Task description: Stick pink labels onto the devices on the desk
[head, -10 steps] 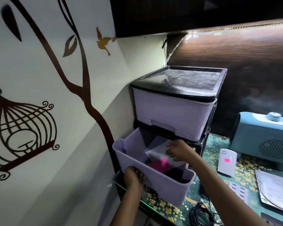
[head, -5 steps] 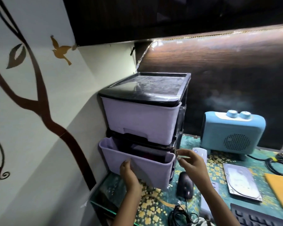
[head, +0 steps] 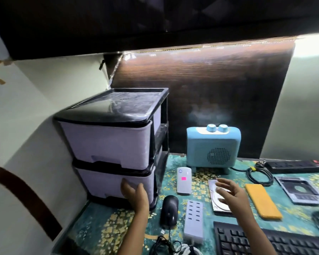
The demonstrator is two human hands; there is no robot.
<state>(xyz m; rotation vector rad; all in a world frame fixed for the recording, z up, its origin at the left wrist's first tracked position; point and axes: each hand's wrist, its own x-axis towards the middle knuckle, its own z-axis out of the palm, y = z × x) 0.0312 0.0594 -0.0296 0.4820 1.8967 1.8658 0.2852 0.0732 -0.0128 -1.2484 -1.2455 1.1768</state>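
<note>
One pink label [head: 183, 178] is in view, stuck on the top face of a white device [head: 184, 183] that lies flat on the desk [head: 103, 223], between the drawer unit [head: 109, 140] and the silver hard drive [head: 216, 201]. The device's long axis runs away from the person, its round button at the far end. The small label sits just above the middle, its longer side lying across the device. The left hand [head: 134, 193] presses flat against the front of the lower drawer [head: 99, 181], fingers straight and holding nothing. Both of the unit's two drawers are pushed in. The right hand [head: 230, 195] is over the hard drive with its fingers spread and loose, gripping nothing; whether it touches the drive cannot be told. Also on the desk there is one of each: a black mouse [head: 169, 210], a grey charging block [head: 193, 220] with two rows of ports lying lengthwise beside the mouse, an orange pad [head: 262, 200], a drive tray [head: 300, 190], a black keyboard [head: 265, 242], a power strip [head: 295, 166] and a blue box [head: 213, 146] with two knobs on top.
</note>
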